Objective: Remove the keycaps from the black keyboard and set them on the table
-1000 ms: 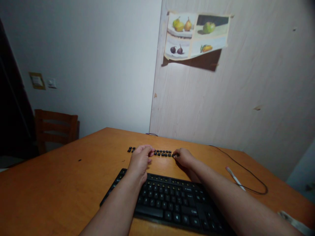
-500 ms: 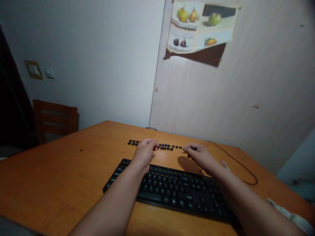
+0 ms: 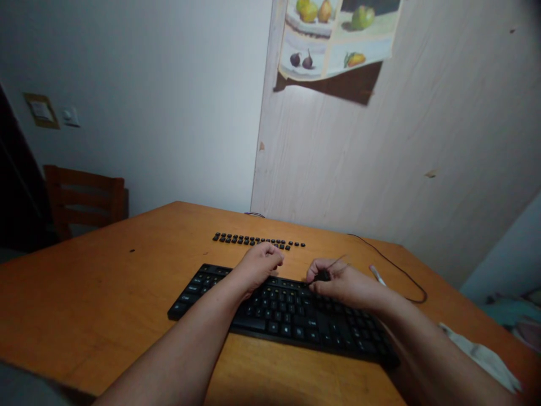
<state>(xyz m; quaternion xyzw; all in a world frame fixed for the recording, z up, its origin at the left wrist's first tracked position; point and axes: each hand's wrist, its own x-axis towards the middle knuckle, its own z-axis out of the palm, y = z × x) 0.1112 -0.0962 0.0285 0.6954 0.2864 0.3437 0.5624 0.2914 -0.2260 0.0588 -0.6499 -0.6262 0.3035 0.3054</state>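
Note:
A black keyboard (image 3: 270,318) lies on the orange wooden table (image 3: 105,293). My left hand (image 3: 258,266) rests curled on the keyboard's upper row, its fingers closed; what they hold is hidden. Over the keyboard's upper right part, my right hand (image 3: 338,279) is closed around a small dark object, with a thin stick poking up from it. A row of loose black keycaps (image 3: 253,241) lies on the table beyond the keyboard, apart from both hands.
A black cable (image 3: 393,268) curls over the table's right side, near a white pen-like item (image 3: 376,275). A white cloth (image 3: 482,356) lies at the right edge. A wooden chair (image 3: 82,197) stands at the left wall, and a fruit poster (image 3: 333,39) hangs above.
Both hands drew back from the keycap row to the keyboard. My right hand swung right, then came back closed around a small dark object. The camera tilted down slightly.

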